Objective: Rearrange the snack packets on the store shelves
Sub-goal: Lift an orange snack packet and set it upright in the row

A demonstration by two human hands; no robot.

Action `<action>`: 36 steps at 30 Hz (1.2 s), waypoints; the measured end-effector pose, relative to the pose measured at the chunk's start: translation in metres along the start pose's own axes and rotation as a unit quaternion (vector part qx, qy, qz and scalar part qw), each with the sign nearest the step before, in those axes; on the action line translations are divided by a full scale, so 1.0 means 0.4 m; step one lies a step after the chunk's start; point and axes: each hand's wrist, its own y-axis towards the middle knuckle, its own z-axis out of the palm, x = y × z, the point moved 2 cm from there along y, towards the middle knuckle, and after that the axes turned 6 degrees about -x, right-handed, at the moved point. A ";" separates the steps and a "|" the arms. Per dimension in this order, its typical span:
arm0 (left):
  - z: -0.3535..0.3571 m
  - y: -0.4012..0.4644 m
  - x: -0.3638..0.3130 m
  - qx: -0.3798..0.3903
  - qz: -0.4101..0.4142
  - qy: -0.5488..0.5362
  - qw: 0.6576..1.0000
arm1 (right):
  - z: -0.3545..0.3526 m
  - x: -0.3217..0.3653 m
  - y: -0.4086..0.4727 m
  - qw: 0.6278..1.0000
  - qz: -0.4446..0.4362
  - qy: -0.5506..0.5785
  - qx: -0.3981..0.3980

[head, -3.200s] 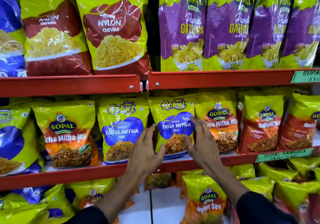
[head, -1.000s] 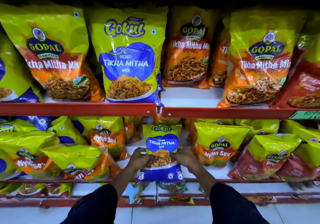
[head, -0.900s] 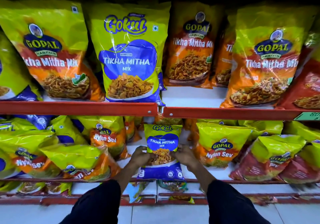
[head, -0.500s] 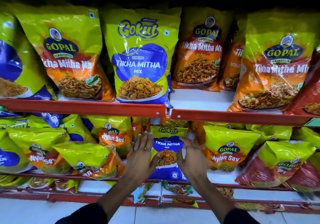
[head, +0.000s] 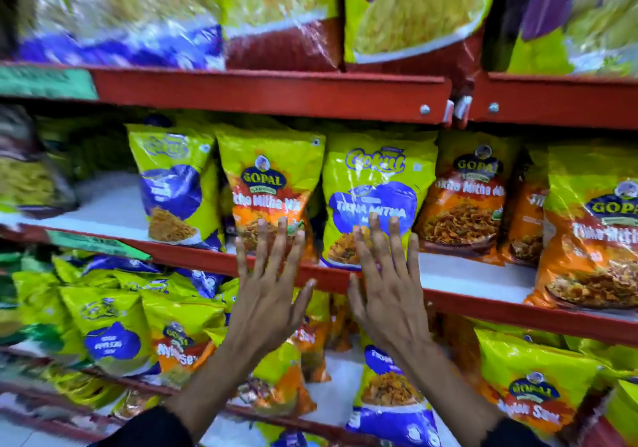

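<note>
Middle shelf (head: 221, 260): red front rail, white deck, packets standing upright in a row.

Blue-and-yellow Tikha Mitha packet (head: 376, 201): upright at the front edge of the middle shelf, near its centre. Orange Gopal packet (head: 272, 191) stands touching it on its left side; a second orange Gopal packet (head: 466, 198) stands just beside it on its right, set slightly further back.

Another blue-and-yellow packet (head: 172, 184): upright on the middle shelf, left of the first orange Gopal packet.

Left hand (head: 269, 294): raised in front of the middle shelf rail, fingers spread wide, palm toward the shelf, holding nothing. Fingertips overlap the lower part of the first orange Gopal packet; contact cannot be told.

Right hand (head: 386, 291): raised beside the left hand, fingers spread, empty. Fingertips lie over the lower front of the Tikha Mitha packet; contact cannot be told.

Small Tikha Mitha packet (head: 390, 388): one shelf below the middle shelf, upright, under the right forearm.

Nylon Sev packets (head: 179, 343): below the middle shelf, leaning and heaped at its left.

Upper shelf (head: 269, 91): above the middle shelf, large packets, blurred.
</note>
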 end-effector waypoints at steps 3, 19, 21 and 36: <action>-0.017 0.031 0.087 -0.017 -0.026 -0.007 0.999 | 0.015 0.069 0.073 0.998 -0.018 0.055 -0.025; 0.111 0.186 0.351 0.134 -0.319 -0.452 0.822 | 0.203 0.164 0.268 0.843 0.283 0.409 0.206; 0.124 0.194 0.364 0.142 -0.316 -0.493 0.798 | 0.208 0.161 0.270 0.827 0.285 0.441 0.201; -0.021 0.114 0.321 -0.079 -0.222 -0.590 0.772 | 0.035 0.158 0.199 0.841 0.222 0.492 0.036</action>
